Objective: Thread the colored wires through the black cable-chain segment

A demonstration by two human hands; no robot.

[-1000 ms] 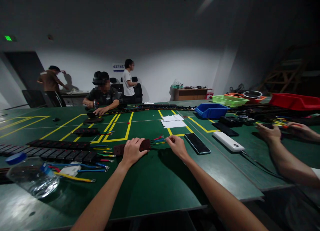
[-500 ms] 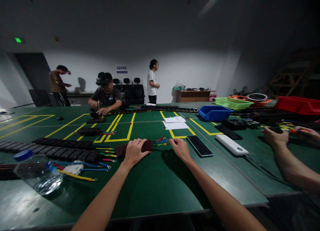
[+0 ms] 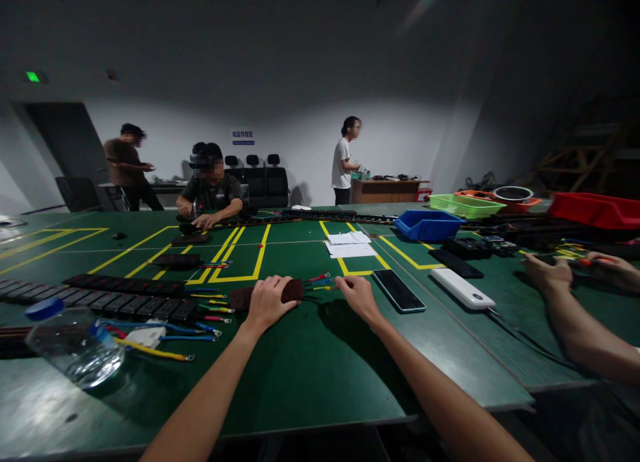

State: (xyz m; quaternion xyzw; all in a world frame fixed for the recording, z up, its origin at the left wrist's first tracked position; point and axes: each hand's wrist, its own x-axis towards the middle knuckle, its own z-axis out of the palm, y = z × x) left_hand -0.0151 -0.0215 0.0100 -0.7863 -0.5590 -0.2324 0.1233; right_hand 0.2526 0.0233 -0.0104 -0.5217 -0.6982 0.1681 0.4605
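My left hand (image 3: 270, 303) is wrapped over a dark brown power strip (image 3: 293, 291) that lies on the green table; part of the strip is hidden under the palm. From its right end run short coloured wires (image 3: 317, 282), red and yellow-green among them, tipped with metal lugs. Beside these tips my right hand (image 3: 356, 295) has thumb and forefinger brought together in a pinch. What lies between those fingertips is too small to make out. Just right of that hand rests a smartphone (image 3: 399, 291).
Several black strips (image 3: 145, 307) with coloured leads and a tilted water bottle (image 3: 75, 345) are at left. White papers (image 3: 350, 245), a white power bank (image 3: 463, 289) and a blue bin (image 3: 429, 225) stand ahead and right. A co-worker's hands (image 3: 550, 270) work at right; another person (image 3: 213, 195) sits opposite.
The standing person in white at the back has moved right. My hands keep nearly the same place at the strip and wires; the view has shifted slightly.
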